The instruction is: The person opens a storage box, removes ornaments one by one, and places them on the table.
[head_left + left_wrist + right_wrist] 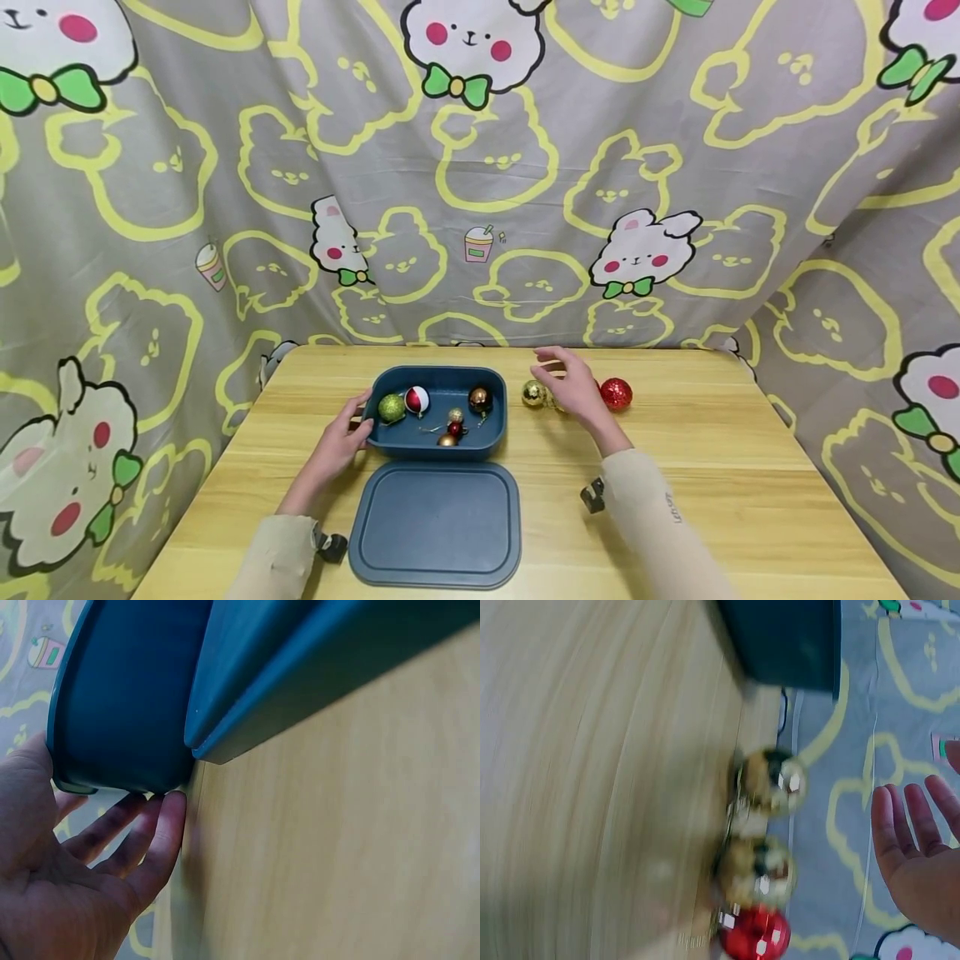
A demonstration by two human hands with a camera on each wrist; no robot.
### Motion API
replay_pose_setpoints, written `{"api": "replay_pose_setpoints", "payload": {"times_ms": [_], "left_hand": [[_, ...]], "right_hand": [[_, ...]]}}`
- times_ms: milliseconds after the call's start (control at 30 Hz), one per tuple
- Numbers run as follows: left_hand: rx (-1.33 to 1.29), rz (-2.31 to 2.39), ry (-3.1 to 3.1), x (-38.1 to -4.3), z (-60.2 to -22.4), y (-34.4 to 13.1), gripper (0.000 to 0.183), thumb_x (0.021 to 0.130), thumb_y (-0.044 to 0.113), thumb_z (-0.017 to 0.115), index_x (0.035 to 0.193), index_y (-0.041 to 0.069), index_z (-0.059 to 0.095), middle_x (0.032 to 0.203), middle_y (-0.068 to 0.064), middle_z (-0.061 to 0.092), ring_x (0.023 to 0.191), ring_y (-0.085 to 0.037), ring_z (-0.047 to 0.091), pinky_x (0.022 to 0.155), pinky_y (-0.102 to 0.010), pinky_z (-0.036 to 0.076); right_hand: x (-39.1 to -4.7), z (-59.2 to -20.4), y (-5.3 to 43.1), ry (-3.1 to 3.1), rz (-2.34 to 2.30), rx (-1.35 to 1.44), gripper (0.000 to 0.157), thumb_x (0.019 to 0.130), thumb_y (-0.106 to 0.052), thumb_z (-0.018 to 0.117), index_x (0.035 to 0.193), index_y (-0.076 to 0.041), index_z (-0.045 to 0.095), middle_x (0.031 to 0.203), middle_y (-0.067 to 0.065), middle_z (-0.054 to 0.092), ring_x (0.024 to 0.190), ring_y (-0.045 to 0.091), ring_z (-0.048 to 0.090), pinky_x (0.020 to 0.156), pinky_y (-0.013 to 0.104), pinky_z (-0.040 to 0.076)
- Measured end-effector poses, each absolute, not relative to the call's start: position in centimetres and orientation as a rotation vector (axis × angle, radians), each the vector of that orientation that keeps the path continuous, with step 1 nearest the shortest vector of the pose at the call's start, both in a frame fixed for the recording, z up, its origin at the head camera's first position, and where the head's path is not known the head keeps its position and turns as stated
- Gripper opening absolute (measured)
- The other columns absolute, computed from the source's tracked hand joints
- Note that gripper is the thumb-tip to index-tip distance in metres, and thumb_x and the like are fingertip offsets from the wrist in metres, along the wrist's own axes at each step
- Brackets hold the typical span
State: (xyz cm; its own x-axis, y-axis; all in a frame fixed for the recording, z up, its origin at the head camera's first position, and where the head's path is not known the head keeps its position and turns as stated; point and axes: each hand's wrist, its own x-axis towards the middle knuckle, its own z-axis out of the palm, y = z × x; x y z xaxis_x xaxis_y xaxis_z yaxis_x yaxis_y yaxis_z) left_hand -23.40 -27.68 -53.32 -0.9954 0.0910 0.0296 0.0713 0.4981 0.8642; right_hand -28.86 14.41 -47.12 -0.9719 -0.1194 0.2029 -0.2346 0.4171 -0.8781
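My left hand [341, 437] grips the left end of a dark blue plastic box [495, 429], with thumb at the rim and fingers [154, 844] against the outer wall. Inside lie a green glitter bauble [391, 407], a red and white bauble [417, 400], a bronze bauble [480, 400] and several smaller ones. My right hand [573, 387] hovers over the loose baubles to the right, fingers loosely extended and holding nothing. Beneath it are gold baubles [757, 871] and a shiny red bauble [756, 931], largely hidden in the head view. A red glitter bauble [617, 394] lies just right of them.
The box's flat blue lid [435, 525] lies on the wooden table [720, 483] in front of the box. A patterned grey curtain [465, 183] hangs behind the table and along both sides.
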Motion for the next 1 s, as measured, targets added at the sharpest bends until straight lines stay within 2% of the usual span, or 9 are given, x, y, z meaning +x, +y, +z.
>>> {"api": "replay_pose_setpoints", "payload": {"times_ms": [233, 367, 633, 800, 1000], "left_hand": [[0.157, 1.549, 2.714, -23.4, -53.2, -27.5, 0.056, 0.108, 0.011, 0.052, 0.162, 0.014, 0.034, 0.140, -0.031, 0.051, 0.112, -0.036, 0.064, 0.079, -0.029, 0.061], [0.148, 1.549, 2.714, -23.4, -53.3, -27.6, 0.057, 0.108, 0.010, 0.052, 0.162, 0.014, 0.034, 0.140, -0.031, 0.052, 0.111, -0.035, 0.064, 0.078, -0.028, 0.061], [0.130, 1.569, 2.703, -23.5, -53.4, -27.8, 0.056, 0.109, 0.011, 0.051, 0.162, 0.015, 0.035, 0.139, -0.030, 0.052, 0.111, -0.035, 0.063, 0.078, -0.028, 0.061], [0.129, 1.598, 2.678, -23.4, -53.6, -27.7, 0.057, 0.108, 0.009, 0.051, 0.162, 0.014, 0.034, 0.138, -0.031, 0.051, 0.111, -0.036, 0.062, 0.079, -0.028, 0.062], [0.135, 1.616, 2.658, -23.4, -53.5, -27.6, 0.057, 0.108, 0.008, 0.051, 0.162, 0.014, 0.034, 0.139, -0.032, 0.050, 0.113, -0.038, 0.061, 0.080, -0.029, 0.062]], "right_hand": [[-28.7, -47.4, 10.3, -2.538, 1.696, 0.365, 0.040, 0.099, -0.019, 0.071, 0.137, -0.005, 0.065, 0.132, 0.016, 0.065, 0.117, 0.034, 0.066, 0.096, 0.047, 0.058], [-28.6, -47.7, 7.8, -2.563, 1.703, 0.415, 0.038, 0.099, -0.021, 0.072, 0.135, -0.009, 0.067, 0.131, 0.012, 0.065, 0.114, 0.030, 0.067, 0.090, 0.044, 0.059], [-28.5, -48.8, 3.0, -2.636, 1.770, 0.531, 0.040, 0.101, -0.024, 0.069, 0.138, -0.008, 0.064, 0.132, 0.014, 0.063, 0.113, 0.027, 0.066, 0.093, 0.043, 0.057], [-28.3, -49.9, 0.5, -2.708, 1.762, 0.545, 0.041, 0.103, -0.028, 0.067, 0.140, -0.012, 0.063, 0.133, 0.008, 0.061, 0.116, 0.025, 0.064, 0.093, 0.041, 0.057], [-28.7, -50.9, -1.6, -2.734, 1.735, 0.531, 0.041, 0.102, -0.026, 0.068, 0.140, -0.012, 0.062, 0.132, 0.009, 0.059, 0.121, 0.028, 0.061, 0.097, 0.045, 0.056]]}}
